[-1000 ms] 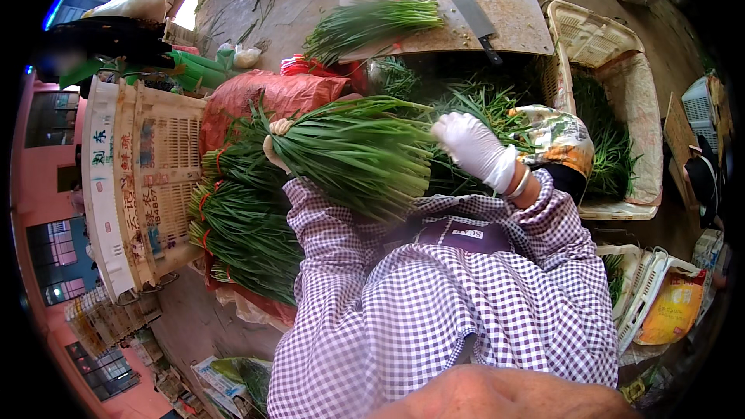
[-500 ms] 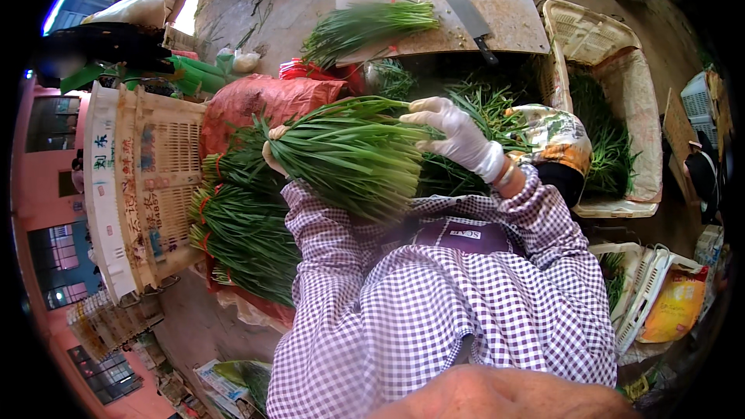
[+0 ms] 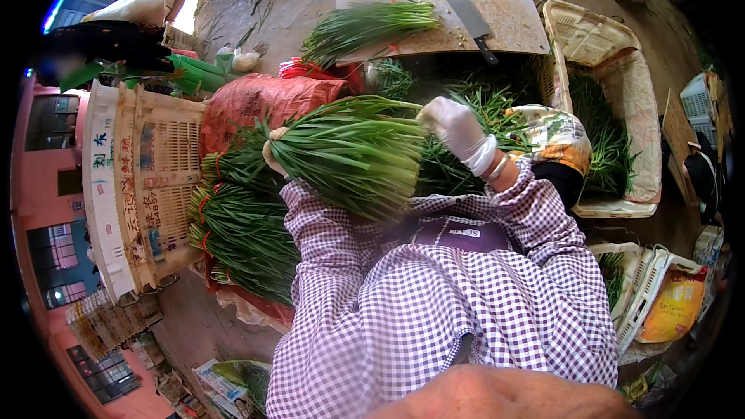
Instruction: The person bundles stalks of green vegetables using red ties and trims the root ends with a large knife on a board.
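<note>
Leafy green bundle (image 3: 349,159) sits mid-frame, roughly sideways, gathered at its left end and fanned out toward the right. Left hand (image 3: 275,147) is wrapped around the gathered end; only part of it shows, rest is behind the leaves. Main change is at the other end: right hand (image 3: 459,128), white-gloved, had its fingers spread over the leaf ends half a second ago; now they're drawn in together, and the hand sits slightly further right, just beside the fan's upper right corner. A thin strand runs toward those fingertips; can't tell for sure whether it's pinched. Bundle itself has barely shifted, so left-hand hold looks steady. My read: right hand is picking out stray leaves while the left acts as clamp, so the work is at cleaning this bunch one strand at a time, and a slack left grip would let good leaves slip out too. Further out: bundles with red bands (image 3: 244,217) are stacked left of centre, against a red sack (image 3: 264,105); loose greens (image 3: 450,174) lie right of centre, below the hand. Upper centre, a board (image 3: 508,0) carries a cleaver (image 3: 468,17) and part of another bunch (image 3: 372,25), whose leafy end overhangs on the left.
</note>
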Motion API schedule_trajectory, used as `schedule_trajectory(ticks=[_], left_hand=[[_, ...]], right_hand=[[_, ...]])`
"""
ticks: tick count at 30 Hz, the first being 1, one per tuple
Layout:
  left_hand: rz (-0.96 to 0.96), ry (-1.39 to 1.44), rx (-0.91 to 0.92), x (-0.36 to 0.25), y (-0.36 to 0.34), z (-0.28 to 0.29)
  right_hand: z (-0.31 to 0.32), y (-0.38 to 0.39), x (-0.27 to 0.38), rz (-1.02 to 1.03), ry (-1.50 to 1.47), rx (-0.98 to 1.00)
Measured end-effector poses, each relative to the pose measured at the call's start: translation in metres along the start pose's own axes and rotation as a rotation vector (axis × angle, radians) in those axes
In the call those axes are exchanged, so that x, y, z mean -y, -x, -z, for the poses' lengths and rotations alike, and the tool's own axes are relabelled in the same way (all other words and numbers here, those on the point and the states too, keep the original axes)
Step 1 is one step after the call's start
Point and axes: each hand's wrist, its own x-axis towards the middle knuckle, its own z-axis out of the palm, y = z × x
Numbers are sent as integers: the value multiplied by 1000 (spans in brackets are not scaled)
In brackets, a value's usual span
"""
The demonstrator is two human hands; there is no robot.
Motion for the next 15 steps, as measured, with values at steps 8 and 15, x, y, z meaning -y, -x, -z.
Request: schedule_trajectory(ticks=[8,15], left_hand=[[-21,73,-70,15,1,-23],[-19,32,-22,21,0,-28]], right_hand=[[44,21,-6,-454,235,255],[-12,14,12,-786,-489,194]])
